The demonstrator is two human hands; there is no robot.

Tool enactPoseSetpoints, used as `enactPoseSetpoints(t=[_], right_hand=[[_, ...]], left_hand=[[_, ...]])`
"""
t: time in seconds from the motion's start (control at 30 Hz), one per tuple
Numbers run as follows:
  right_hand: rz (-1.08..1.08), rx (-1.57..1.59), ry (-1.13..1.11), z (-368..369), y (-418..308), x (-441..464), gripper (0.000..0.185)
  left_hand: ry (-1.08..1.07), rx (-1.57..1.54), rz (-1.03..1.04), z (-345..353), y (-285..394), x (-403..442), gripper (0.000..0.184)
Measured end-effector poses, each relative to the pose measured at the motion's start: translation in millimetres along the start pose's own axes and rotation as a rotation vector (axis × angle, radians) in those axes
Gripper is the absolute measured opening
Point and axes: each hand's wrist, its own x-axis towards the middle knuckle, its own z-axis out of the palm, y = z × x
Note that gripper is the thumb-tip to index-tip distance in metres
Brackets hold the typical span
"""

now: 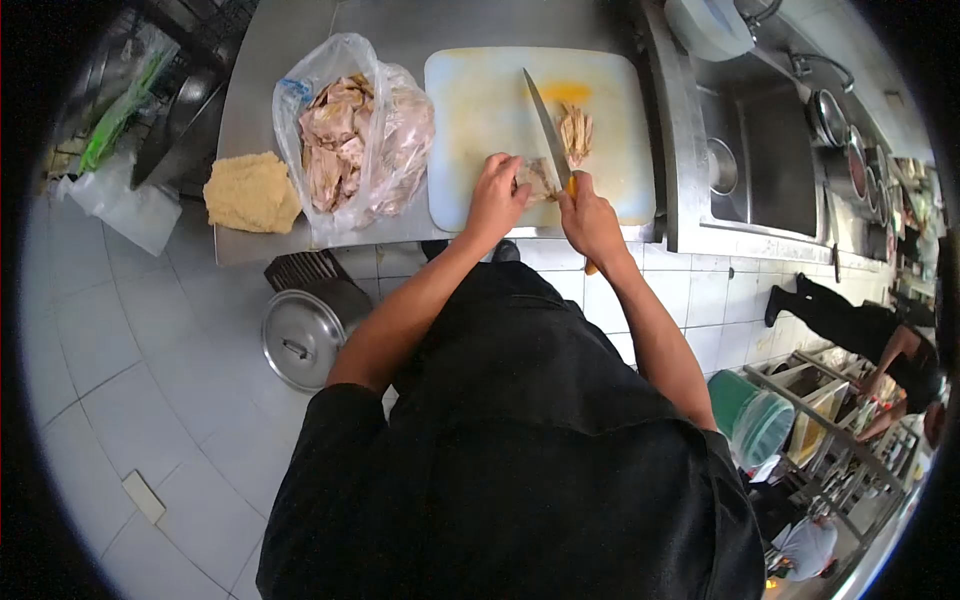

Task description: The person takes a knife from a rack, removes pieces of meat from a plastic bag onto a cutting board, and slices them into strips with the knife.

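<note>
My right hand (592,222) is closed round the yellow-orange handle of a kitchen knife (545,118). The long blade points away from me, just right of a flat piece of cooked meat (538,178). With curled fingers, my left hand (498,198) holds that piece down on the white cutting board (470,90). A small pile of cut meat strips (576,135) lies on the board to the right of the blade, beside a yellow stain. Left of the board stands an open clear plastic bag (405,130) full of cooked meat chunks (338,125).
A folded tan cloth (250,193) lies at the counter's front left corner. To the right is a metal sink (770,150). A lidded pot (300,340) stands below the counter. On the right are a green bucket (735,400) and another person (860,325) at work.
</note>
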Motion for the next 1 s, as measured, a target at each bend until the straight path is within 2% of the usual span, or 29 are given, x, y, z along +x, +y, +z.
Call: enactPoseSetpoints(t=[0.2,0.3,0.6,0.7,0.8,1.0], right_hand=[[0.070,-0.069,-0.101,-9,-11,-21,0.027],[0.088,-0.076,-0.100,-3,-9,-30,0.027],[0.105,-0.082,-0.105,10,-2,-33,0.026],[0.099,-0.063,-0.102,12,-3,-31,0.026],[0.128,-0.097,-0.124,20,-1,-15,0.028],[0.083,-0.034,-0.110,25,18,40,0.035]], left_hand=[[0.087,-0.019,0.042,8,-10,10,0.032],[0.126,0.074,0.129,11,-18,13,0.027],[0.132,0.002,0.157,9,-19,16,0.023],[0.070,0.027,0.176,7,-21,18,0.023],[0.082,0.055,0.260,6,-24,20,0.023],[0.066,0.032,0.255,4,-23,20,0.023]])
